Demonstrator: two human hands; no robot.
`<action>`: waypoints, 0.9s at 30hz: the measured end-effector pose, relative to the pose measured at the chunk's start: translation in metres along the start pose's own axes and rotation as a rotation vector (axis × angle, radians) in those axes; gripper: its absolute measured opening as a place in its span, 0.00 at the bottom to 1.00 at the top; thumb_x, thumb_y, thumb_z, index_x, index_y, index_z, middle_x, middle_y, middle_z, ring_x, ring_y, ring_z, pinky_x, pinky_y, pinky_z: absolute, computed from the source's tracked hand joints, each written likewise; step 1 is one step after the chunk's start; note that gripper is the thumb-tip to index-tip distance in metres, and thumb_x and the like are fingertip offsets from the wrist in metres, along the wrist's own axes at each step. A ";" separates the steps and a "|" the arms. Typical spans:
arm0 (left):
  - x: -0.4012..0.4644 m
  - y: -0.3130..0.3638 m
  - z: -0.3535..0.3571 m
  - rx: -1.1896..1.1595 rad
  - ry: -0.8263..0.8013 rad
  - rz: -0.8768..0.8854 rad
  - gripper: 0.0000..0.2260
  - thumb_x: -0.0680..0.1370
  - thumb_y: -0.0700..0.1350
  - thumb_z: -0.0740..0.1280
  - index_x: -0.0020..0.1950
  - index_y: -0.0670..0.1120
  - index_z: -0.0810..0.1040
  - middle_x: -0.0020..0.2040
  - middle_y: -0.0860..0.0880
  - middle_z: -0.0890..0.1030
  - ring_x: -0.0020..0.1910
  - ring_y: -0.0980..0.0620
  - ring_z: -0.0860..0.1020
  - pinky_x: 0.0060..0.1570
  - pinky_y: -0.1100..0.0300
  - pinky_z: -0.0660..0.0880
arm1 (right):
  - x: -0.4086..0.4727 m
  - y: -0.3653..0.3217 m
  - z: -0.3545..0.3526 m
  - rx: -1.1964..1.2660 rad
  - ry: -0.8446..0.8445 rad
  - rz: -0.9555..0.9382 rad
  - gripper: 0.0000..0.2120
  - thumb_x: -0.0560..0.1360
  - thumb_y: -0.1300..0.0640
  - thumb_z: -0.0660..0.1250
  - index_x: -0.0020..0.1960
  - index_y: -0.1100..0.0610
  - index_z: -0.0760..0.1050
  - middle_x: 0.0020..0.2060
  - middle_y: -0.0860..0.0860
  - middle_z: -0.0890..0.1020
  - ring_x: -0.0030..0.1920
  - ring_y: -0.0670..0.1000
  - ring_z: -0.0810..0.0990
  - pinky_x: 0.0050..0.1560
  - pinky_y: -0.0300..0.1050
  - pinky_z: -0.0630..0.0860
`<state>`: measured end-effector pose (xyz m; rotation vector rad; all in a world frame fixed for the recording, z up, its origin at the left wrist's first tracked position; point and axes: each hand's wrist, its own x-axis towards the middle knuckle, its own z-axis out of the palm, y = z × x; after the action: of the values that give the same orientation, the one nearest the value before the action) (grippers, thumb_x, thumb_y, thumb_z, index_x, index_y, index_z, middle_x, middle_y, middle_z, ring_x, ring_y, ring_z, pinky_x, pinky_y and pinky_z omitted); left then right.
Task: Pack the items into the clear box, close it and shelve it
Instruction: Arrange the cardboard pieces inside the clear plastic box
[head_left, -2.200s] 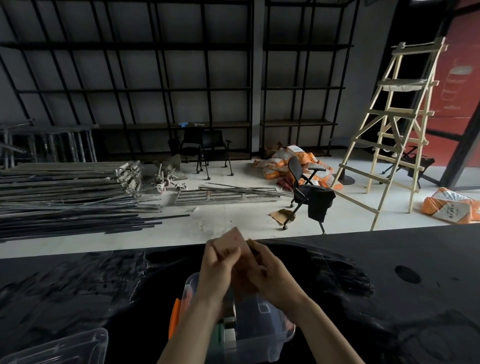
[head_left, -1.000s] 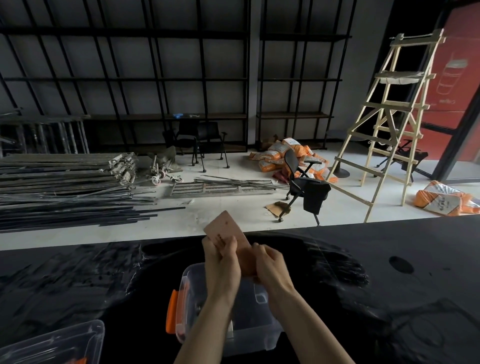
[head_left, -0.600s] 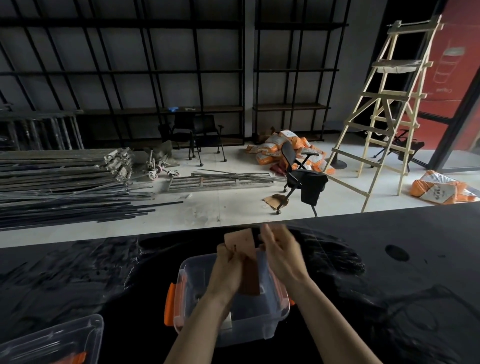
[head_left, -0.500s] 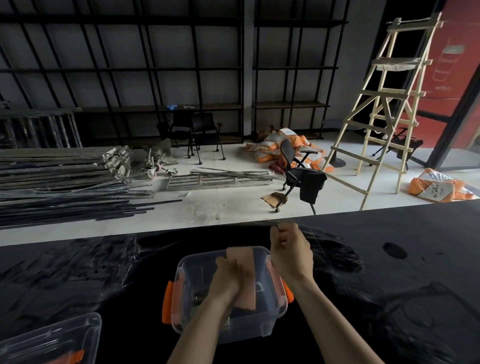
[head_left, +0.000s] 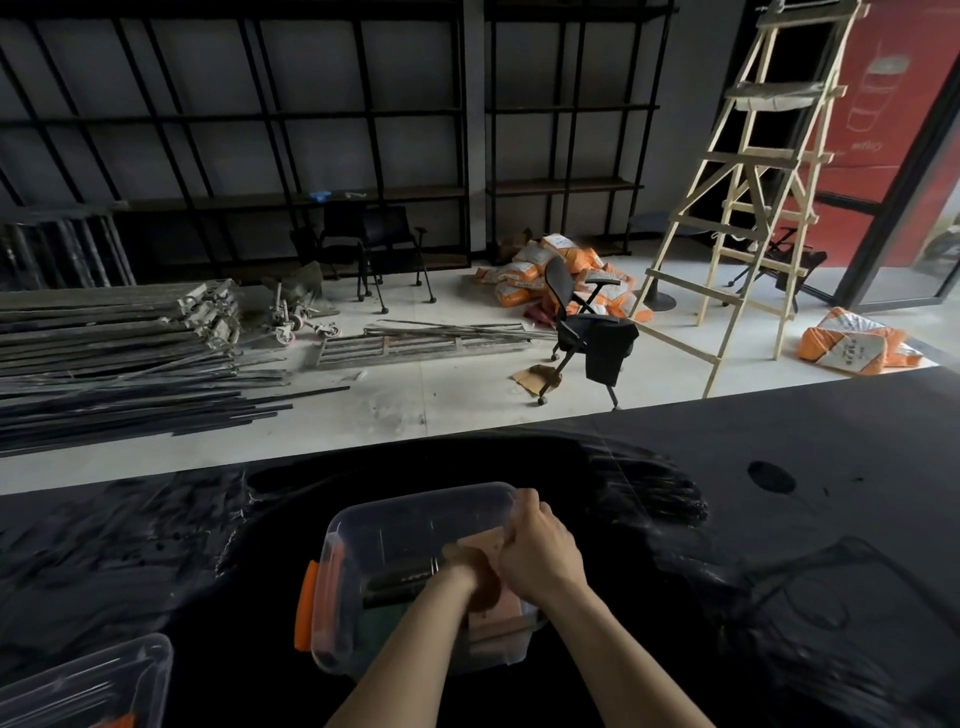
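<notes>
A clear box (head_left: 395, 525) with an orange latch (head_left: 306, 605) on its left side stands on the black table in front of me. My left hand (head_left: 467, 569) reaches down inside the box and holds a pinkish-brown flat card (head_left: 493, 610) against the right inner wall. My right hand (head_left: 540, 553) is closed over the box's right rim, beside the card's top. Dark items lie on the box floor, partly hidden by my left forearm.
A second clear container, perhaps the lid (head_left: 88, 686), lies at the near left with something orange in it. Beyond the table's far edge (head_left: 467, 431) are black shelving (head_left: 291, 156), metal bars, office chairs, orange sacks and a wooden ladder (head_left: 753, 208).
Both hands held the card up above the box. Now the left hand has lowered it into the box's right side, and the right hand has come down onto the rim.
</notes>
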<state>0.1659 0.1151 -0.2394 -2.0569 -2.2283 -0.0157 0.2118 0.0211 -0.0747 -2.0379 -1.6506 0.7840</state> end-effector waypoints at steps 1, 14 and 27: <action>-0.010 0.004 0.012 0.416 -0.187 0.154 0.34 0.57 0.59 0.80 0.58 0.68 0.68 0.37 0.60 0.75 0.38 0.58 0.69 0.58 0.48 0.53 | 0.001 0.000 0.001 -0.008 0.006 -0.001 0.25 0.70 0.48 0.57 0.64 0.57 0.68 0.61 0.56 0.77 0.60 0.62 0.77 0.48 0.50 0.69; -0.058 -0.069 -0.155 0.252 -0.491 0.502 0.16 0.81 0.44 0.62 0.69 0.45 0.75 0.68 0.47 0.77 0.64 0.52 0.77 0.59 0.63 0.73 | 0.002 0.002 0.005 -0.022 0.060 -0.009 0.17 0.75 0.55 0.57 0.63 0.56 0.68 0.61 0.56 0.78 0.60 0.63 0.78 0.47 0.50 0.69; -0.063 -0.082 -0.177 0.072 -0.638 0.546 0.21 0.78 0.40 0.68 0.71 0.42 0.72 0.67 0.40 0.77 0.66 0.39 0.76 0.64 0.47 0.72 | 0.000 -0.002 0.002 -0.050 0.036 -0.001 0.21 0.73 0.56 0.59 0.66 0.56 0.67 0.61 0.56 0.78 0.60 0.61 0.78 0.47 0.50 0.70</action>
<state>0.1024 0.0317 -0.0634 -2.8331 -1.7696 0.8545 0.2092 0.0215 -0.0753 -2.0728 -1.6672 0.7076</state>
